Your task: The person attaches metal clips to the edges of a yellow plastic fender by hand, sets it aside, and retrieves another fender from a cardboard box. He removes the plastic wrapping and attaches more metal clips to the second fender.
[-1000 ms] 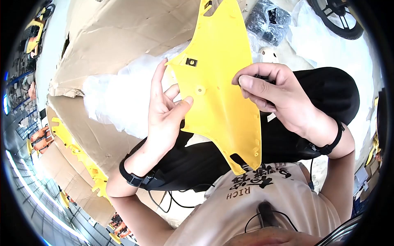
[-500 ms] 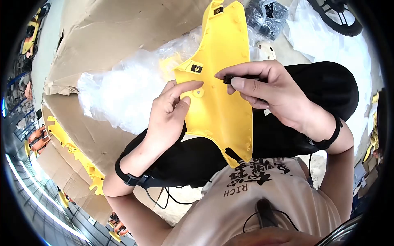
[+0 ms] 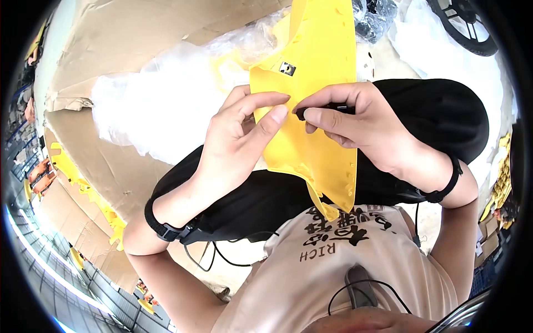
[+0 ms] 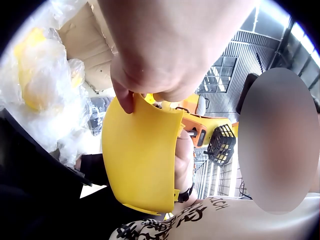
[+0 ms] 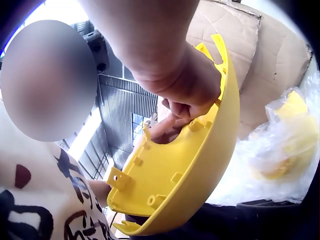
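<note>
A curved yellow plastic panel (image 3: 327,61) stands over the person's lap, its ribbed inner side facing the head camera. The left hand (image 3: 236,133) holds it by the left edge, some fingers behind and the thumb and index finger in front. In the left wrist view a fingertip lies on the smooth outer face of the panel (image 4: 140,155). Between thumb and index finger, the right hand (image 3: 361,122) pinches a small black clip (image 3: 301,114), close to the left fingertips. More black pieces (image 3: 341,108) show within its fingers. A dark square clip (image 3: 287,69) sits on the panel's upper left tab.
Clear plastic wrap (image 3: 150,105) with yellow inside lies on cardboard (image 3: 122,44) ahead and left. A black wheel (image 3: 469,33) is at the upper right. More yellow parts (image 3: 83,183) line the left side. Black-trousered knees (image 3: 438,116) flank the panel.
The panel has tilted and shifted right. The left hand has moved right, its thumb and index finger now nearer the right hand. The right hand has brought the black clip in over the panel.
</note>
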`<state>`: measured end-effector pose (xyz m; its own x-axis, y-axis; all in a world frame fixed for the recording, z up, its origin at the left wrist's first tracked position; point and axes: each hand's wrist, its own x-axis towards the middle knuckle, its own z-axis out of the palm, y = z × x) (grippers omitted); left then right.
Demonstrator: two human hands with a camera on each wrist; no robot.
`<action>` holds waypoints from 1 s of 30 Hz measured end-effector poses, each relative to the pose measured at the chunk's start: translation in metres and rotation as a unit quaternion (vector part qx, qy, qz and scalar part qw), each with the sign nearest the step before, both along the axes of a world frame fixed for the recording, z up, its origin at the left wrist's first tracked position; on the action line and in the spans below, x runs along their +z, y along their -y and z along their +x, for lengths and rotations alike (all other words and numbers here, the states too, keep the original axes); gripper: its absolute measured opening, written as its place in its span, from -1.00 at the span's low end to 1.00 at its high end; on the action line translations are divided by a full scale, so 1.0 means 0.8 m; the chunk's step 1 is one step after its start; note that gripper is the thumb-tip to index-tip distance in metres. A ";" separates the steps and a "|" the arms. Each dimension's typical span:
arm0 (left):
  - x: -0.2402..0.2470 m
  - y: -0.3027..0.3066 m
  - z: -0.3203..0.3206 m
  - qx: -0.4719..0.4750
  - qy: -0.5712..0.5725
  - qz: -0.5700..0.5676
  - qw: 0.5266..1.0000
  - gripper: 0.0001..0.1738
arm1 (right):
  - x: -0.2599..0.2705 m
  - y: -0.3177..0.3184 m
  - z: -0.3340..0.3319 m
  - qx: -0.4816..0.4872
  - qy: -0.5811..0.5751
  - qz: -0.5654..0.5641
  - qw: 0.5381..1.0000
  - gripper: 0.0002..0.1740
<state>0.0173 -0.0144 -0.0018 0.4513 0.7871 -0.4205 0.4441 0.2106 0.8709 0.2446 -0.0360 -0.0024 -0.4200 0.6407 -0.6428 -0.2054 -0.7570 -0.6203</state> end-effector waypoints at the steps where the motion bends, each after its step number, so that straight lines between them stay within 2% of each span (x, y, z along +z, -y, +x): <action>1: -0.001 0.000 0.001 0.001 0.012 0.010 1.000 -0.73 | 0.000 0.001 -0.003 0.016 0.047 0.052 0.997 -0.77; 2: -0.004 0.000 0.000 0.002 0.012 0.009 1.000 -0.73 | 0.000 0.001 -0.004 0.032 0.094 0.104 0.990 -0.77; 3: -0.006 0.000 0.000 0.000 0.016 0.010 1.000 -0.72 | -0.003 0.003 -0.006 0.033 0.093 0.103 0.990 -0.77; 5: -0.008 0.001 0.001 -0.001 0.019 0.010 1.000 -0.72 | -0.011 0.008 -0.009 0.007 0.122 0.201 0.972 -0.78; 6: -0.007 0.003 0.004 0.010 0.037 -0.003 0.999 -0.73 | -0.009 0.008 -0.009 0.008 0.122 0.201 0.972 -0.78; 8: -0.008 0.006 0.006 0.020 0.054 -0.016 0.998 -0.74 | -0.003 0.005 -0.008 -0.018 0.095 0.122 0.988 -0.79; 10: -0.011 0.009 0.006 0.038 0.090 -0.042 0.994 -0.76 | -0.003 0.004 -0.008 -0.021 0.080 0.108 0.991 -0.79; 13: -0.013 0.005 0.002 -0.003 0.047 -0.019 0.999 -0.77 | -0.003 0.004 -0.008 -0.026 0.062 0.087 0.994 -0.79; 18: -0.014 0.010 0.007 0.022 0.065 -0.026 0.997 -0.80 | -0.005 0.006 -0.010 -0.021 0.063 0.070 0.995 -0.79; 23: -0.020 0.012 0.006 0.008 0.044 -0.025 0.999 -0.82 | -0.012 0.011 -0.016 -0.039 0.082 0.118 0.989 -0.76; 27: -0.017 0.010 0.008 0.029 0.077 -0.044 0.996 -0.83 | -0.012 0.014 -0.019 -0.032 0.102 0.124 0.987 -0.72; 29: -0.018 0.008 0.005 0.027 0.081 -0.055 0.995 -0.83 | -0.013 0.017 -0.022 -0.003 0.158 0.194 0.968 -0.69; 30: -0.020 0.008 0.004 0.025 0.090 -0.055 0.994 -0.83 | -0.013 0.016 -0.021 -0.001 0.157 0.194 0.968 -0.69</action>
